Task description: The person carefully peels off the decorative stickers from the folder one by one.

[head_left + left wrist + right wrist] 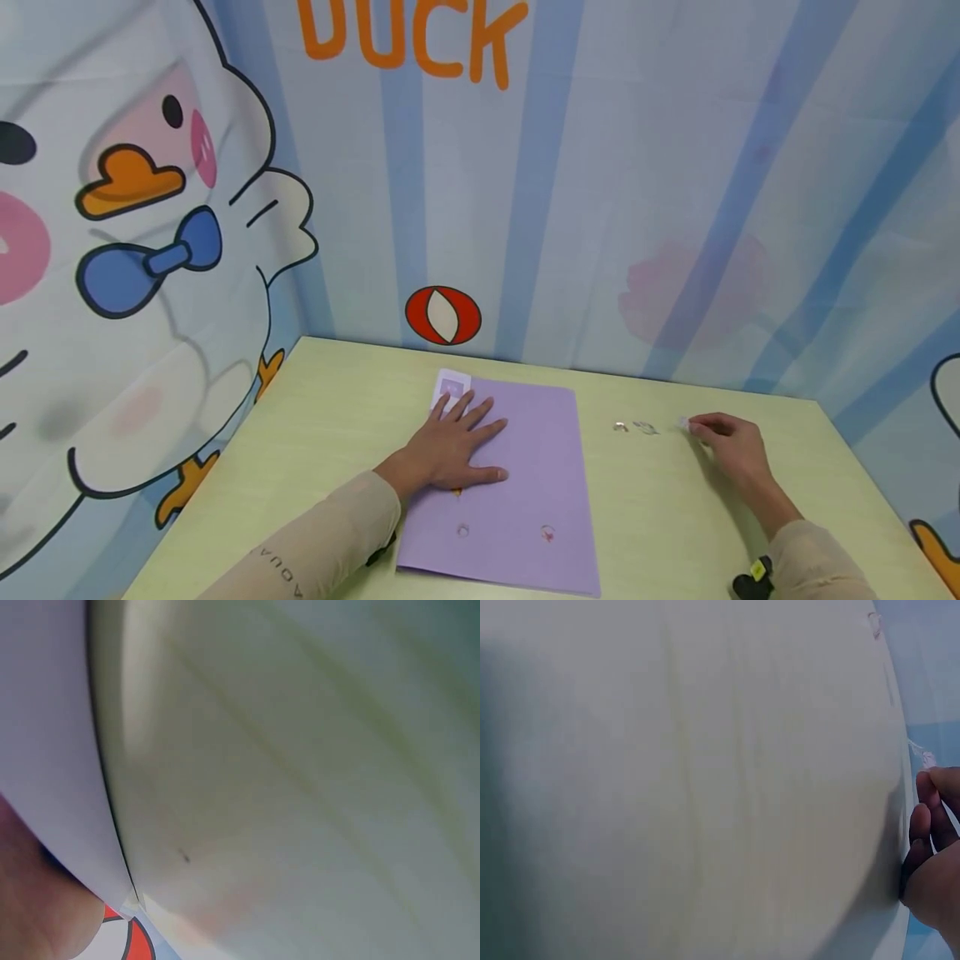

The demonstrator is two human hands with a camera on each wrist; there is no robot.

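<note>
The spread left hand (453, 446) likely steadies the purple sheet (536, 475); right of it, the right hand (735, 450) pinches a scrap (683, 423).

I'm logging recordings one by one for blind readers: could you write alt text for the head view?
A person's bare left grip, fingers spread, rests on a flat purple rectangular sheet, while the bare right grip pinches a small whitish piece. Two small shiny pieces lie between them on a pale yellow-green tabletop, before a blue-striped duck-print cloth.
</note>
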